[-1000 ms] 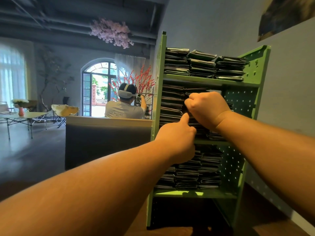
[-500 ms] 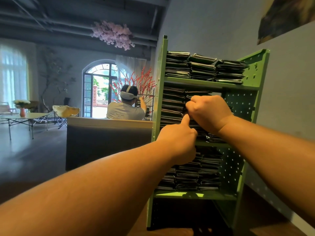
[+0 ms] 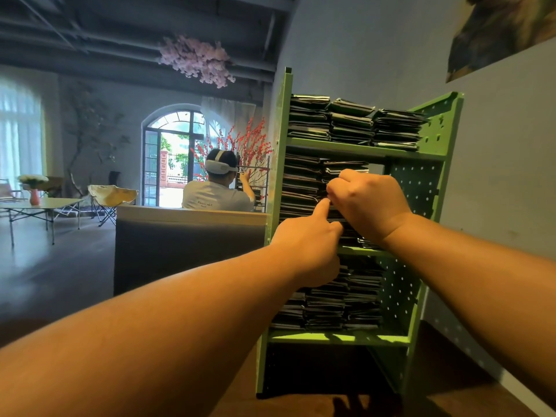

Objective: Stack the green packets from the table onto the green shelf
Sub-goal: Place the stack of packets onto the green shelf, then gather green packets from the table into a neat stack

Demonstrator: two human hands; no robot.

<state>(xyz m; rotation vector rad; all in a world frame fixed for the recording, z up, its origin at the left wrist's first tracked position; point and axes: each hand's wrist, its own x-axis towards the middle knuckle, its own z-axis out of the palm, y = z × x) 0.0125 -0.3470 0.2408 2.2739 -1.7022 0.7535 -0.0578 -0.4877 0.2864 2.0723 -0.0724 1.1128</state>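
- The shelf [image 3: 433, 136] stands against the wall on the right, its three tiers filled with stacks of dark packets [image 3: 350, 123].
- Both arms reach forward to the middle tier.
- The right hand [image 3: 368, 203] is seen from the back, fingers curled tight at the front of the middle stack; they seem to grip the edge of a packet there, though the held piece is hidden behind the knuckles.
- The left hand [image 3: 307, 245] sits just below and left of the right, mostly curled, with its thumb stretched up so the tip touches the stack beside the right hand's fingers.
- Whether the left hand's curled fingers hold anything cannot be told; they are hidden behind the hand.
- The middle tier has two tall stacks on the left and an open gap at its upper right, where the pegboard side shows.
- The table named in the task cannot be picked out with certainty.
- Behind a low counter [image 3: 189, 236] on the left, another person [image 3: 218, 191] faces away beside red blossom branches [image 3: 243, 142].
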